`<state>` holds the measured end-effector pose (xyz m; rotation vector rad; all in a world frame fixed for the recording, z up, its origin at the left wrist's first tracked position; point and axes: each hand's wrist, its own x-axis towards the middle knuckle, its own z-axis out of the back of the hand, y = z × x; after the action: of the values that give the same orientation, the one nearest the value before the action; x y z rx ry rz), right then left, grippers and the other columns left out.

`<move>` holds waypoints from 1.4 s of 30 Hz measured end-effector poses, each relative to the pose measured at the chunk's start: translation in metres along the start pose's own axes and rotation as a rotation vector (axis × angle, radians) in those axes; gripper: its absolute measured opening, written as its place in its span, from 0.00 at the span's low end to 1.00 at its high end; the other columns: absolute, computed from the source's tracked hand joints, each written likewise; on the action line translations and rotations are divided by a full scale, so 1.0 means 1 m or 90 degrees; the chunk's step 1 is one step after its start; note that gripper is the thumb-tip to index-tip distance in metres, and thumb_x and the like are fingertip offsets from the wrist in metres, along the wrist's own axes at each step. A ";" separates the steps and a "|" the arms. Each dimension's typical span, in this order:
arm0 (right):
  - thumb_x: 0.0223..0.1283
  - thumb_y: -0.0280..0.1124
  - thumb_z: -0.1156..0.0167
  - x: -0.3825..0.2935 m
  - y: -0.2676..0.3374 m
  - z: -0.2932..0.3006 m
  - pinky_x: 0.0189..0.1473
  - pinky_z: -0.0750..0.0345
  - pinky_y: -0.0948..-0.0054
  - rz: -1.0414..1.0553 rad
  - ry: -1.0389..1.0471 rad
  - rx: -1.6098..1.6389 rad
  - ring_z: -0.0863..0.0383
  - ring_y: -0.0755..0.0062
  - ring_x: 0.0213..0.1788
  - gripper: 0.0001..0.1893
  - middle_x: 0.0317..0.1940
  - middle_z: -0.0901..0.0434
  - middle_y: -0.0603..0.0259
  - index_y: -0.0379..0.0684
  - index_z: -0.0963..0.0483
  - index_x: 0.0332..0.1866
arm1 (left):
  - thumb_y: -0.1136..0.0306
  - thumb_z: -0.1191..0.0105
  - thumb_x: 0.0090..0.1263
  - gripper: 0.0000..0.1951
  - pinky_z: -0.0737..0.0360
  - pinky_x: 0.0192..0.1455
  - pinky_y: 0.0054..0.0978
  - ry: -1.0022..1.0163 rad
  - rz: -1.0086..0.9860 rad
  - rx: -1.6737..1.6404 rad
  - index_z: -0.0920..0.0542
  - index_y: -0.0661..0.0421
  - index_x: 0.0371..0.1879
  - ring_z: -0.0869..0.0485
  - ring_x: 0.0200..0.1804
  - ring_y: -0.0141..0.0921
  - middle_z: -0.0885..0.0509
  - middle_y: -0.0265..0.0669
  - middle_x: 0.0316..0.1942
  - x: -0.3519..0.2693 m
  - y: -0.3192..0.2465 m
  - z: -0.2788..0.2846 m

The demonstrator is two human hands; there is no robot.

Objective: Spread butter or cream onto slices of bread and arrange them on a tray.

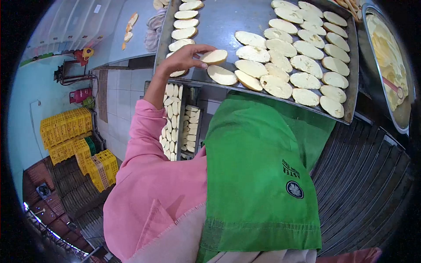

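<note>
My left hand [187, 59], in a pink sleeve, reaches in from the left over a dark metal baking tray [227, 16]. Its thumb and fingers grip an oval slice of bread [214, 57] by its left end. Just below the held slice, another oval slice [222, 75] lies on the tray near its front edge. Rows of pale oval slices [306, 65] cover the tray's right side, some overlapping. A single column of slices [185, 33] runs along the left edge, partly hidden by my hand. My right hand is out of view.
A metal bowl of creamy yellow spread [388, 59] with a pink-handled utensil stands right of the tray. Below left, more trays of slices [172, 121] sit lower down. A crumpled cloth [154, 31] lies left. Yellow crates [65, 128] are stacked farther off.
</note>
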<state>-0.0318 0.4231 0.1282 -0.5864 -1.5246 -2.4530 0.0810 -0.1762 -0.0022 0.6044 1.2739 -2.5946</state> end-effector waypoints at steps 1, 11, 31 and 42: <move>0.57 0.40 0.55 -0.001 0.002 -0.002 0.53 0.31 0.67 -0.005 -0.004 0.005 0.27 0.60 0.51 0.19 0.48 0.26 0.50 0.35 0.26 0.40 | 0.77 0.38 0.49 0.30 0.31 0.57 0.29 0.062 0.020 -0.113 0.31 0.54 0.55 0.28 0.54 0.29 0.27 0.33 0.52 -0.001 -0.001 -0.002; 0.58 0.43 0.56 -0.010 0.021 -0.011 0.52 0.31 0.68 -0.051 -0.032 0.051 0.27 0.60 0.51 0.21 0.48 0.27 0.50 0.34 0.26 0.40 | 0.80 0.39 0.48 0.29 0.31 0.58 0.25 0.098 0.023 -0.149 0.30 0.55 0.54 0.29 0.54 0.28 0.27 0.32 0.53 -0.011 -0.002 0.002; 0.60 0.48 0.60 -0.032 0.056 -0.015 0.52 0.31 0.69 -0.129 -0.103 0.132 0.27 0.61 0.51 0.25 0.50 0.27 0.49 0.34 0.25 0.39 | 0.87 0.43 0.41 0.31 0.30 0.53 0.28 -0.045 0.018 0.330 0.25 0.47 0.50 0.28 0.48 0.36 0.26 0.36 0.42 -0.049 0.023 0.011; 0.61 0.52 0.62 -0.022 0.078 -0.009 0.51 0.31 0.69 -0.108 -0.167 0.179 0.27 0.61 0.51 0.28 0.50 0.28 0.48 0.34 0.25 0.38 | 0.84 0.48 0.50 0.26 0.29 0.52 0.30 -0.055 0.028 0.274 0.29 0.56 0.52 0.25 0.48 0.35 0.24 0.40 0.44 -0.038 0.010 0.029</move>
<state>0.0148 0.3789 0.1792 -0.7753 -2.0556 -2.2847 0.1109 -0.2055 0.0232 0.5694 0.6677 -2.8367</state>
